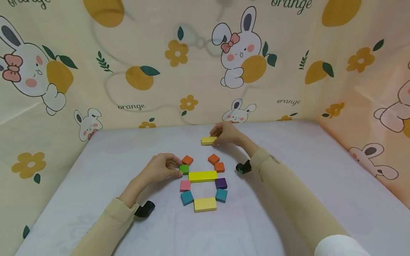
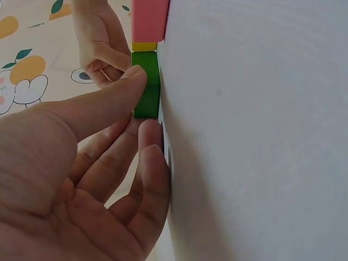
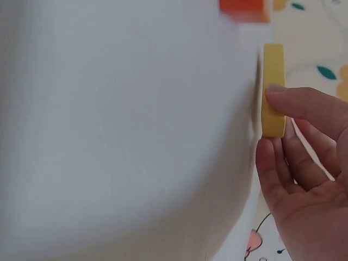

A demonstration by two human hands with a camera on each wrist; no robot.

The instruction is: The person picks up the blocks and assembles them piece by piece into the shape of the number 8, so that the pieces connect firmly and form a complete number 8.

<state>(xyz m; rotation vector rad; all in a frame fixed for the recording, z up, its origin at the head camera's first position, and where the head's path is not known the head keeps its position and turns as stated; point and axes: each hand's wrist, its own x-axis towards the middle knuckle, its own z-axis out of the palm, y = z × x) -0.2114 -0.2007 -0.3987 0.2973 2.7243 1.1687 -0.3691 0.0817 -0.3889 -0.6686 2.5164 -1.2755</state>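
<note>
In the head view my left hand (image 1: 161,167) pinches a green block (image 1: 184,169) at the left side of a ring of colored blocks. The left wrist view shows the thumb on the face of this green block (image 2: 145,84), with a pink block (image 2: 149,20) beyond it. Farther back, my right hand (image 1: 228,134) grips a pale yellow block (image 1: 208,140) by its right end. In the right wrist view the thumb lies across that yellow block (image 3: 273,89), close over the white surface.
Inside the ring lies a long yellow block (image 1: 203,176). Around it are two orange blocks (image 1: 213,159) at the upper right, another orange block (image 1: 187,160), a purple block (image 1: 221,183), teal blocks (image 1: 187,197) and a pale yellow block (image 1: 205,204) in front. A patterned backdrop (image 1: 198,78) stands behind.
</note>
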